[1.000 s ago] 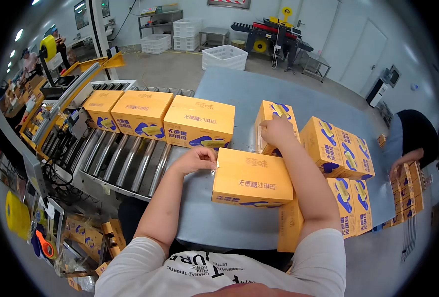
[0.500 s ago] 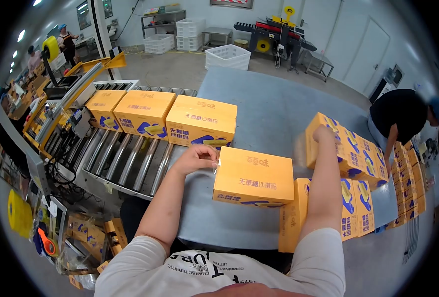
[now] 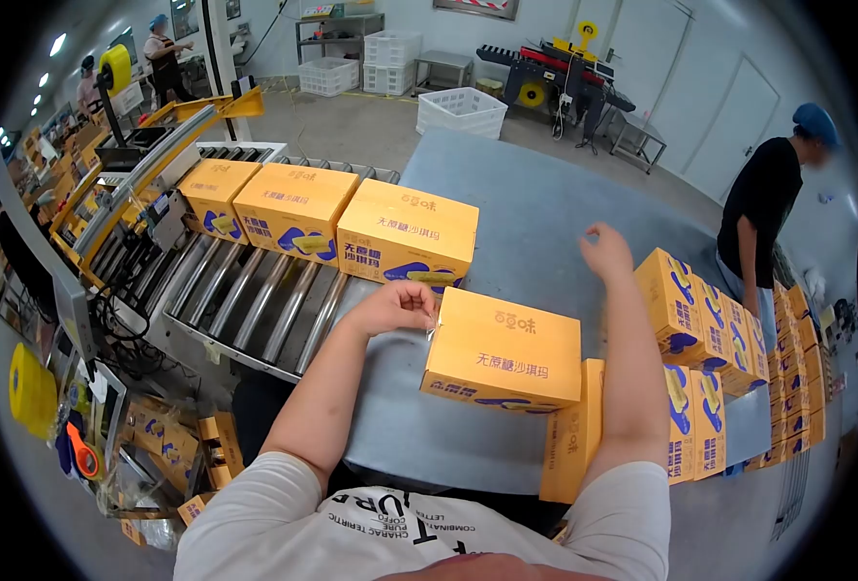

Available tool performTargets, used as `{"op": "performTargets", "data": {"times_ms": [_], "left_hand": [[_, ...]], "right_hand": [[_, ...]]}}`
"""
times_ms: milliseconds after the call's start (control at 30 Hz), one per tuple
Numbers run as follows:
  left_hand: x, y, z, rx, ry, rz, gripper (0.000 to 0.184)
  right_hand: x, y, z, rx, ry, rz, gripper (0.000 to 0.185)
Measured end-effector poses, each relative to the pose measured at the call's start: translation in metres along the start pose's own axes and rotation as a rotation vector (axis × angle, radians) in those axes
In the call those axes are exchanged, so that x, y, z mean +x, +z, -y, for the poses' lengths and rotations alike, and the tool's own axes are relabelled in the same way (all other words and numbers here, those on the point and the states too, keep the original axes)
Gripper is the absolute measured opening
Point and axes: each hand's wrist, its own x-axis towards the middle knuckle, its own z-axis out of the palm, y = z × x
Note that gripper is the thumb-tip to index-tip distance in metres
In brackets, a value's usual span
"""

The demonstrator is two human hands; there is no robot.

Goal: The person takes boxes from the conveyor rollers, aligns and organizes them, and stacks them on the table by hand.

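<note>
A yellow carton (image 3: 503,349) with blue print lies on the grey table in front of me. At its left edge, my left hand (image 3: 396,308) is closed in a pinch on a bit of clear tape (image 3: 433,325). My right hand (image 3: 607,254) hovers over the table beyond the carton, its fingers loosely bent and apart, holding nothing. Close by on the right stands a row of upright yellow cartons (image 3: 669,298). More cartons (image 3: 679,407) stand nearer to me, partly hidden by my right forearm.
Three cartons (image 3: 408,228) sit in line on the roller conveyor (image 3: 255,300) at left, before a taping machine (image 3: 148,184). The grey table (image 3: 536,184) reaches back to a white crate (image 3: 462,112). A co-worker (image 3: 763,208) stands at right beside stacked cartons (image 3: 795,378).
My right hand has left the right-hand row of cartons and moved left over the table. My left hand keeps its pinch at the carton's edge. The co-worker has straightened up.
</note>
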Motion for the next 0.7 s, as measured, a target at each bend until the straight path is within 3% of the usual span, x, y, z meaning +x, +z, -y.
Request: {"op": "performTargets", "data": {"times_ms": [300, 600, 700], "left_hand": [[0.002, -0.004, 0.008, 0.001, -0.077, 0.036, 0.02], [0.004, -0.001, 0.011, 0.033, -0.011, 0.125, 0.016], [0.006, 0.001, 0.015, 0.014, 0.02, 0.112, 0.015]], "right_hand": [[-0.013, -0.004, 0.026, 0.148, -0.178, 0.035, 0.043], [-0.008, 0.022, 0.029, 0.331, -0.405, 0.019, 0.063], [-0.022, 0.012, 0.039, 0.052, -0.118, 0.267, 0.074]]}}
